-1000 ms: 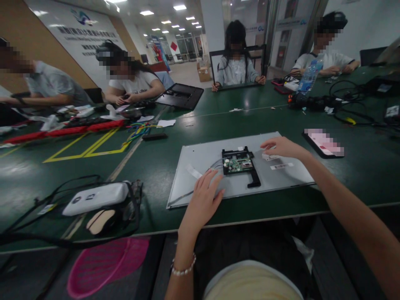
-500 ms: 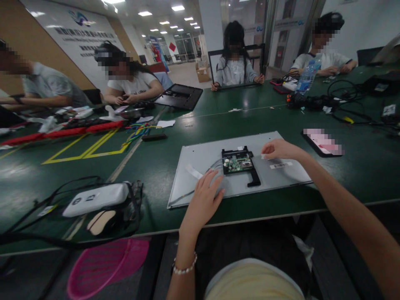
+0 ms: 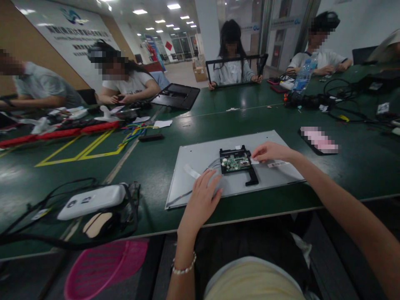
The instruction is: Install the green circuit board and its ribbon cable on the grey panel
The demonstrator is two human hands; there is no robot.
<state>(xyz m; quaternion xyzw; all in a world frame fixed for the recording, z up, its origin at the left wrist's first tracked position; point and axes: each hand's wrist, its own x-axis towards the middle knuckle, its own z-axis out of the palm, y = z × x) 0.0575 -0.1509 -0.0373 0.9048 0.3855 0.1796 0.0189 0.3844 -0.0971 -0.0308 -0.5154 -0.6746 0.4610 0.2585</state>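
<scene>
A grey metal panel point(image 3: 200, 156) lies flat on the green table in front of me. A black bracket with a green circuit board point(image 3: 235, 161) sits at its middle. My left hand point(image 3: 201, 200) rests flat on the panel's near left part, fingers spread, beside thin wires and a white ribbon strip point(image 3: 191, 171). My right hand point(image 3: 271, 151) reaches to the bracket's right edge, its fingertips pinched on a small white piece I cannot make out. A white barcode label point(image 3: 277, 164) lies just under that hand.
A phone point(image 3: 318, 140) lies right of the panel. A white device with black cables point(image 3: 90, 201) sits at the near left, a pink basket point(image 3: 103, 268) below it. Other people work across the table point(image 3: 218, 121) among coloured wires point(image 3: 137, 132), black frames point(image 3: 178, 95) and a water bottle point(image 3: 302, 75).
My right hand has moved left, from the label area to the bracket's right edge, and its fingers have closed into a pinch. My left hand has stayed in place.
</scene>
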